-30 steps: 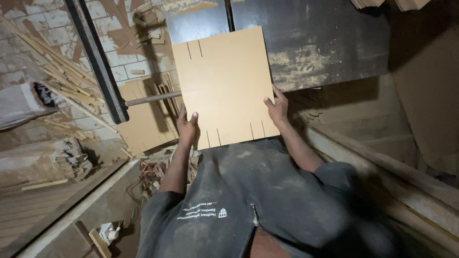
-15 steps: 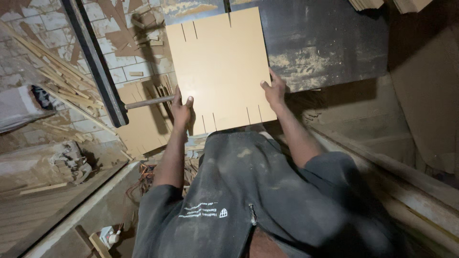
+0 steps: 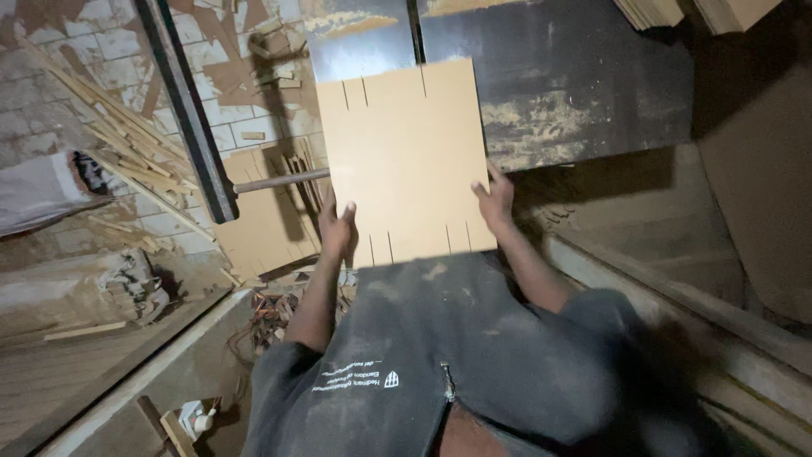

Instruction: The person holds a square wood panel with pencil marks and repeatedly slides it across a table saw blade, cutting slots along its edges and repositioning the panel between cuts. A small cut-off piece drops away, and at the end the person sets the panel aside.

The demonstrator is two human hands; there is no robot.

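Observation:
A square tan board (image 3: 406, 161) with narrow slots cut into its near and far edges lies flat across a dark, dusty table top (image 3: 575, 85). My left hand (image 3: 336, 227) grips the board's near left corner. My right hand (image 3: 495, 200) presses on its near right edge. Both arms reach forward from a dark dusty shirt. The board's far edge reaches a thin slot that runs along the table.
A black metal bar (image 3: 186, 110) leans at the left, with a round rod (image 3: 279, 180) sticking out beside it. Cut tan boards (image 3: 258, 228) and wood scraps lie below on the brick floor. Stacked boards (image 3: 651, 10) sit at the far right.
The board has slid forward across the table, away from me, with both hands pushing it.

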